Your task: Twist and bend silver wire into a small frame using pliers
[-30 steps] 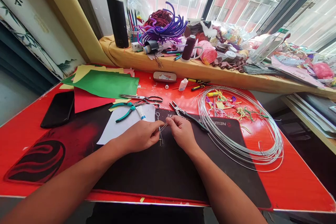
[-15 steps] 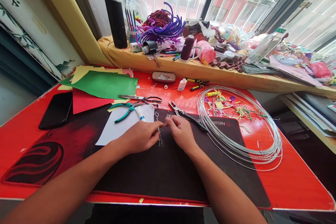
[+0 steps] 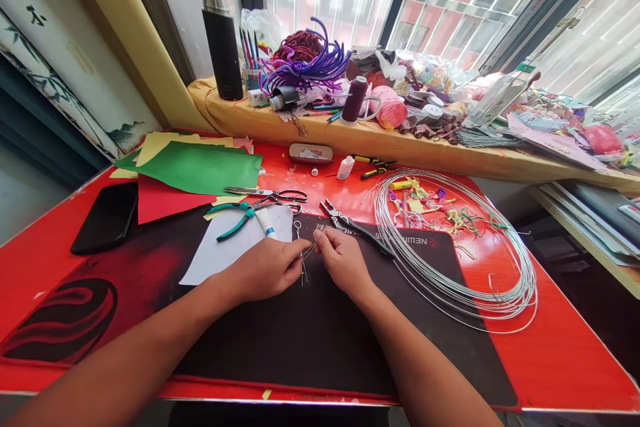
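Between my two hands are thin pieces of silvery wire (image 3: 309, 250), pinched at both sides above the dark desk mat (image 3: 300, 340). My left hand (image 3: 267, 268) is closed on the wire, thumb against fingers. Close by on the right, my right hand (image 3: 343, 259) pinches the other side. A twisted wire piece with a small loop (image 3: 297, 225) lies on the mat just behind the left fingers, partly hidden. Black-handled pliers (image 3: 353, 225) rest just beyond my right hand. Teal-handled pliers (image 3: 237, 227) and a white glue tube (image 3: 266, 221) lie on white paper (image 3: 205, 257).
A large coil of silver wire (image 3: 520, 287) lies right, around colourful scraps (image 3: 425, 203). Scissors (image 3: 280, 195), coloured paper (image 3: 210, 163) and a phone (image 3: 105, 217) are left. A small white bottle (image 3: 345, 167) stands at the back; a cluttered sill (image 3: 310, 132) runs behind.
The camera view has tilted slightly, so the scene sits a little lower. Both hands keep their pinch on the wire with almost no movement.
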